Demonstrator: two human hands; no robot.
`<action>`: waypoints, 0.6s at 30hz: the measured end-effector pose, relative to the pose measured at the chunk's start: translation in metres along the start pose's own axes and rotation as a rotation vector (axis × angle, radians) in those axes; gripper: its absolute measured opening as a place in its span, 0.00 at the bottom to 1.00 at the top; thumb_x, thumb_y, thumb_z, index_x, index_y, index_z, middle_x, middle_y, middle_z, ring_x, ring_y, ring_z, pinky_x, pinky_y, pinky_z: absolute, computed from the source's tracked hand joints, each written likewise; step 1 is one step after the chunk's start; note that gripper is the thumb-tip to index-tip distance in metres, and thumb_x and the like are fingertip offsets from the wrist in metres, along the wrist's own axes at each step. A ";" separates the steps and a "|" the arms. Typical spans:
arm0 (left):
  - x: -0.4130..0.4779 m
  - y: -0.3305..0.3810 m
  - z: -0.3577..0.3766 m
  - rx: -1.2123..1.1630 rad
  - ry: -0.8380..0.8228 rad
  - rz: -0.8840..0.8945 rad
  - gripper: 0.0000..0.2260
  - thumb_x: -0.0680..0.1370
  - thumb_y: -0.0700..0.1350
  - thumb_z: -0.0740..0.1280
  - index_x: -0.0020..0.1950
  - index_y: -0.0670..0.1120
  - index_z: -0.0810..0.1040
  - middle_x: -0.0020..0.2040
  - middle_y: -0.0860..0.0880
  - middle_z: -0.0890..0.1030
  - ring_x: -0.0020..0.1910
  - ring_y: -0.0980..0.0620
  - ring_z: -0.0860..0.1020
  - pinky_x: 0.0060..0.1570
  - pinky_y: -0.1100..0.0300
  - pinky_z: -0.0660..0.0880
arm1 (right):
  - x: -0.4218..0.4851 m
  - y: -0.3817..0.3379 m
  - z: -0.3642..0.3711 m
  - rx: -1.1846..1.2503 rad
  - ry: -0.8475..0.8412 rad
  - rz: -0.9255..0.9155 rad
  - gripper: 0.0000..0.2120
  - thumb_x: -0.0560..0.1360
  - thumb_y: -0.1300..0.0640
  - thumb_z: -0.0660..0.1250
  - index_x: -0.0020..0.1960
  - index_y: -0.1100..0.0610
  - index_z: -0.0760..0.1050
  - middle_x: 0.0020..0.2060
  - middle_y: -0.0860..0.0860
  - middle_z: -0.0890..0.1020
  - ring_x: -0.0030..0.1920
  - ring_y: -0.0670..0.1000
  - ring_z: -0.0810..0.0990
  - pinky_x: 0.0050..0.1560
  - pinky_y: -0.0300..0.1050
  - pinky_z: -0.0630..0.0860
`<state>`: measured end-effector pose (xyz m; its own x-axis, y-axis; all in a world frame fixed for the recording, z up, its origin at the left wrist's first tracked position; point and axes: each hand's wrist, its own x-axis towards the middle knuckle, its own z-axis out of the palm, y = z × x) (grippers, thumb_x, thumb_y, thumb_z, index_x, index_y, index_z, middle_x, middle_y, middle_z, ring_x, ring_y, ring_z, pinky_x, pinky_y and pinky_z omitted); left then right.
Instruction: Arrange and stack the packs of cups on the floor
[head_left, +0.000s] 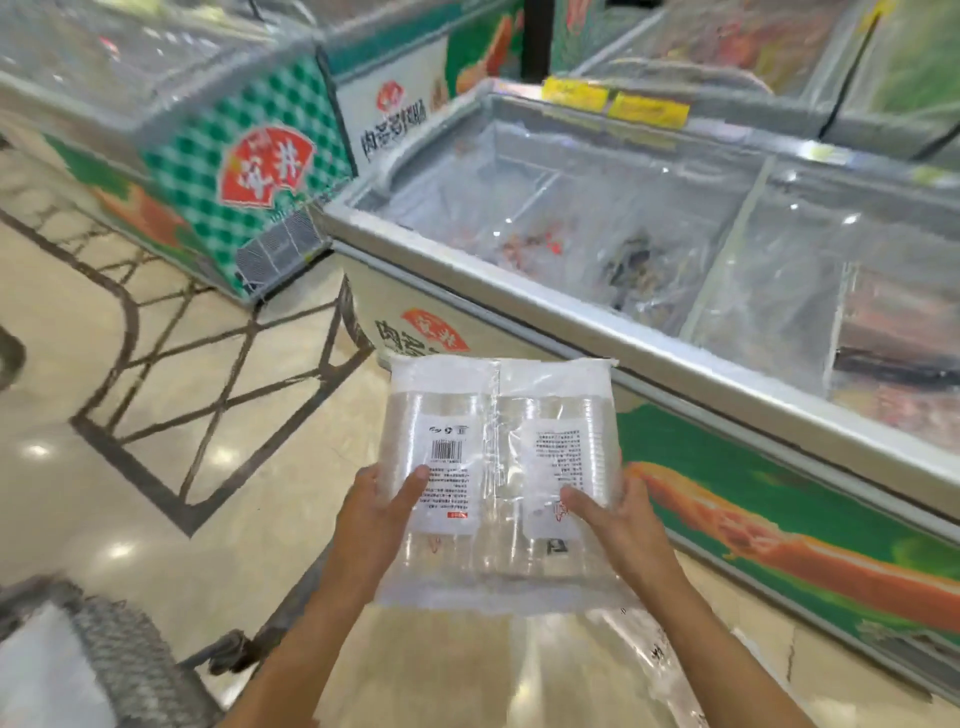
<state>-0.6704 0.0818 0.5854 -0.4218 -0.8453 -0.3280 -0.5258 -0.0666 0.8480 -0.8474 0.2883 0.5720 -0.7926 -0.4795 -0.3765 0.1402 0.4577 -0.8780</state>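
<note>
Two bare forearms are seen rising from the lower edge, one from about 7 o'clock and one from about 5 o'clock. No sleeve is seen on either, up to the frame's edge. The left hand (382, 506) and the right hand (613, 512) are uncovered. Thumbs are shown on the near side, with short, plain nails. The remaining fingers are mostly hidden, so little more can be told of them.

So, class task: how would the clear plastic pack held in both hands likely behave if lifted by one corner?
The clear pack probably keeps its shape somewhat: stacked ribbed rounds show inside. Its glossy film looks slippery, so the left hand and right hand grip both edges. It seems light, held unsupported.
</note>
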 end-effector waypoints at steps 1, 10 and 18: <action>-0.011 0.015 -0.021 -0.013 0.030 0.002 0.23 0.76 0.62 0.69 0.63 0.50 0.74 0.53 0.52 0.82 0.48 0.55 0.81 0.41 0.60 0.74 | -0.013 -0.029 0.000 -0.004 -0.027 -0.021 0.30 0.70 0.42 0.77 0.64 0.50 0.67 0.54 0.43 0.80 0.53 0.47 0.82 0.56 0.51 0.78; -0.112 0.105 -0.158 -0.143 0.310 0.094 0.23 0.76 0.64 0.68 0.64 0.53 0.70 0.56 0.54 0.77 0.51 0.52 0.76 0.43 0.57 0.69 | -0.098 -0.199 0.017 -0.096 -0.287 -0.305 0.25 0.69 0.40 0.76 0.61 0.50 0.76 0.50 0.48 0.86 0.47 0.49 0.87 0.49 0.48 0.82; -0.199 0.049 -0.266 -0.232 0.611 0.000 0.31 0.77 0.67 0.66 0.72 0.49 0.66 0.62 0.51 0.75 0.54 0.50 0.75 0.47 0.55 0.72 | -0.175 -0.259 0.119 -0.124 -0.621 -0.472 0.16 0.73 0.51 0.76 0.59 0.49 0.77 0.49 0.49 0.86 0.46 0.49 0.86 0.48 0.41 0.83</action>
<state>-0.4160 0.1060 0.8033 0.1103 -0.9898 -0.0903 -0.3241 -0.1217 0.9382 -0.6744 0.1647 0.8299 -0.2703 -0.9575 -0.1008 -0.2242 0.1644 -0.9606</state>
